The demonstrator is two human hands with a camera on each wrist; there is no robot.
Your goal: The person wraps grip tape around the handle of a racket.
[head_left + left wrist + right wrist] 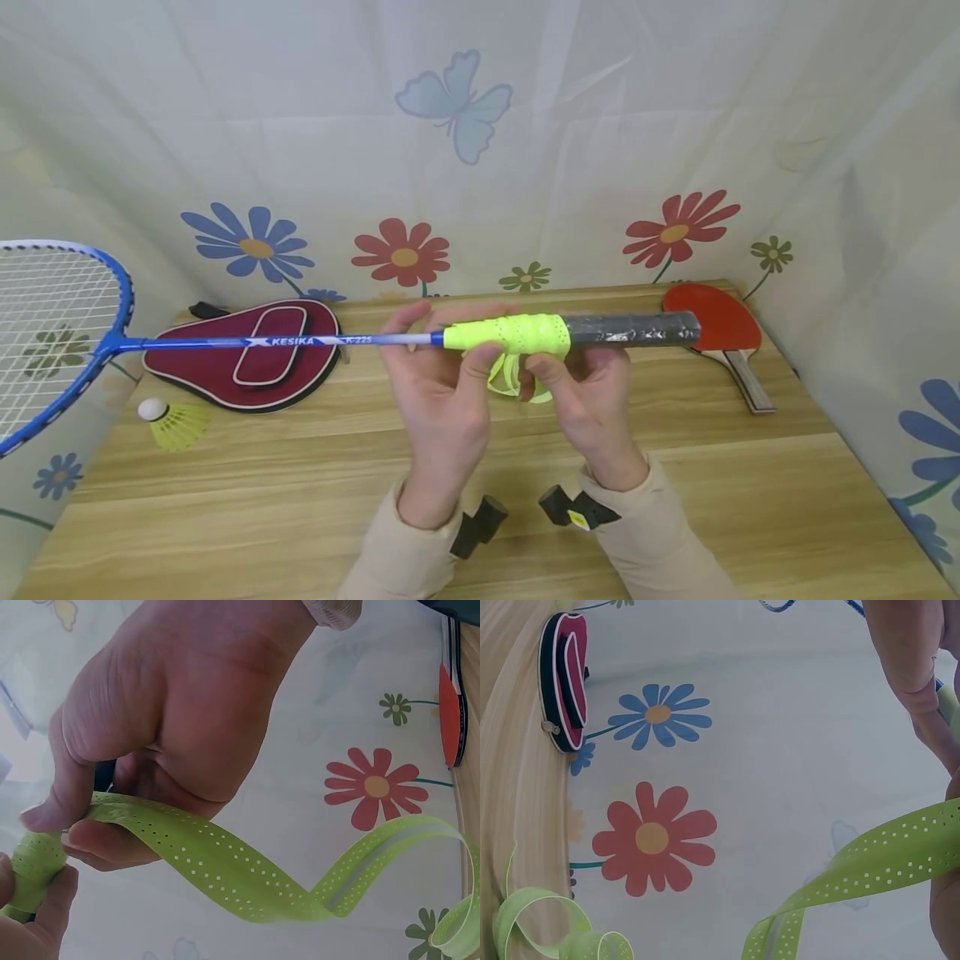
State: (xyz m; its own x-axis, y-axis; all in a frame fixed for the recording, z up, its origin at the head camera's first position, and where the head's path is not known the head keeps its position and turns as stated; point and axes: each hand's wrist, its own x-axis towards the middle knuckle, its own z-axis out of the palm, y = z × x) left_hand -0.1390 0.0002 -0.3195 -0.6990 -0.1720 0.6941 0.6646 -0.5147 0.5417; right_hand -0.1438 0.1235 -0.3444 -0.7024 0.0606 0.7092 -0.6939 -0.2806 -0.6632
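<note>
A blue badminton racket [187, 342] is held level, its strung head at the far left. My left hand [442, 408] grips the upper handle, thumb in front over neon-yellow perforated grip tape [536, 333]. The tape is wound round the handle's upper part; the rest of the handle [633, 328] is bare and dark, with a shiny surface. My right hand [592, 400] pinches the tape where it leaves the handle, between thumb and finger. From there a loose strip of tape [225, 870] hangs, twisted and curling towards the table. The handle partly hides fingers behind it.
On the wooden table [300, 500] lie a dark red racket case [202, 362] and a yellow shuttlecock [176, 423] at the left. A red table tennis bat [712, 321] lies at the back right. Behind stands a flower-printed curtain [562, 167].
</note>
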